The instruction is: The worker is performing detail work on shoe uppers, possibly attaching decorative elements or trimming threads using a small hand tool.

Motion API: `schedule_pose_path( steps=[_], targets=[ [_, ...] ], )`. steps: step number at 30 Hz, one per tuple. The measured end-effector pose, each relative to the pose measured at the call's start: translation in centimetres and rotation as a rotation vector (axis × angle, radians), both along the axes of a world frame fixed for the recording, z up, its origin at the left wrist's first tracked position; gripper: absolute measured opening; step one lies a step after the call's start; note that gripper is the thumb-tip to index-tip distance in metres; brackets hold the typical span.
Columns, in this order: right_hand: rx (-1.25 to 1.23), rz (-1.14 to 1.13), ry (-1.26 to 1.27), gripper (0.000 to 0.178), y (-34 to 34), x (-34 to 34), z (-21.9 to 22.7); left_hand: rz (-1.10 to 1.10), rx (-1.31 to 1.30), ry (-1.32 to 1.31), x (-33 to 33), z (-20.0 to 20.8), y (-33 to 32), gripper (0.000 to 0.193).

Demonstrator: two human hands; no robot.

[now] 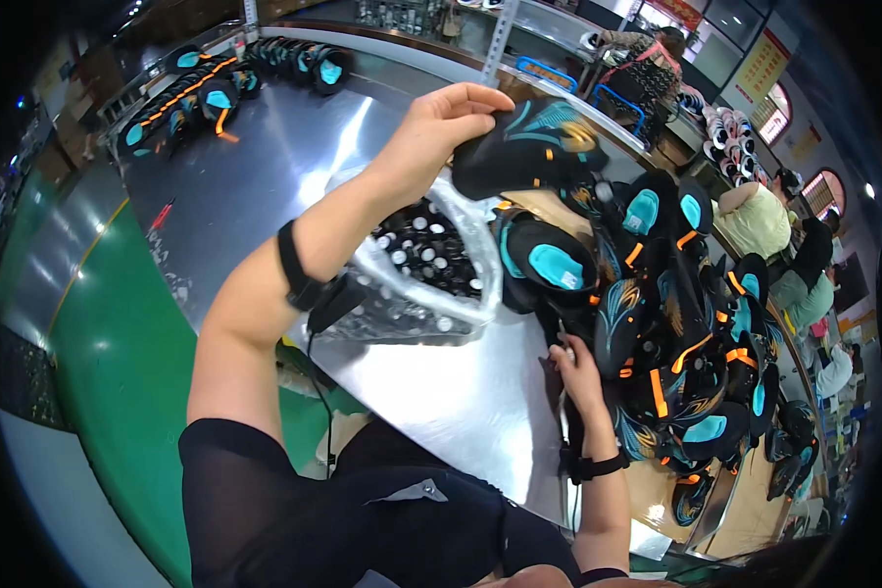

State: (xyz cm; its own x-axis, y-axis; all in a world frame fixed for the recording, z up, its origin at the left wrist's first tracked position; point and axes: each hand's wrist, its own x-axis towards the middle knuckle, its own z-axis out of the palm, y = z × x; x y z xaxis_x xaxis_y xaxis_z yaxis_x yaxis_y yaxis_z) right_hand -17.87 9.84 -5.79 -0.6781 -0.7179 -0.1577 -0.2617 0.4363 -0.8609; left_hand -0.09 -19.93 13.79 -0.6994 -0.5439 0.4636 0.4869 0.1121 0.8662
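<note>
Raised over the metal table, my left hand [456, 116] pinches the edge of a black shoe [534, 147] with a teal and orange pattern. My right hand [580, 374] is lower, beside the shoe pile, its fingers curled in around something small that I cannot make out. Just above that hand lies a black shoe with a turquoise insole [556, 265]. Under my left forearm stands an open clear plastic bag [475, 312], full of small black pieces with white round spots [423, 245].
Many black, teal and orange shoes [671, 304] are heaped to the right. More shoes stand in rows [191, 98] at the metal table's [235, 176] far left. A red pen-like tool [162, 215] lies near its left edge. Other people [759, 218] work beyond, at the right.
</note>
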Motion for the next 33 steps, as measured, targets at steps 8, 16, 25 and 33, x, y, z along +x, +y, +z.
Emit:
schedule_pose_path(
  steps=[8, 16, 25, 33],
  targets=[
    [-0.365, 0.151, -0.238, 0.025, -3.2, 2.1, 8.5, -0.421, -0.271, -0.519, 10.7, -12.0, 10.5, 0.024],
    [-0.251, 0.425, 0.33, 0.055, -18.2, 9.3, 9.1, 0.091, -1.14, -0.207, 2.4, -17.4, 15.0, 0.025],
    [-0.058, 0.357, 0.925, 0.026, -21.3, 3.9, 5.1, 0.434, -1.363, -0.6, 13.0, -11.9, 3.5, 0.031],
    [-0.567, -0.231, -0.755, 0.013, -24.5, -0.3, 2.3, 0.607, -1.407, -0.421, 16.4, -13.3, 3.7, 0.029]
  ],
)
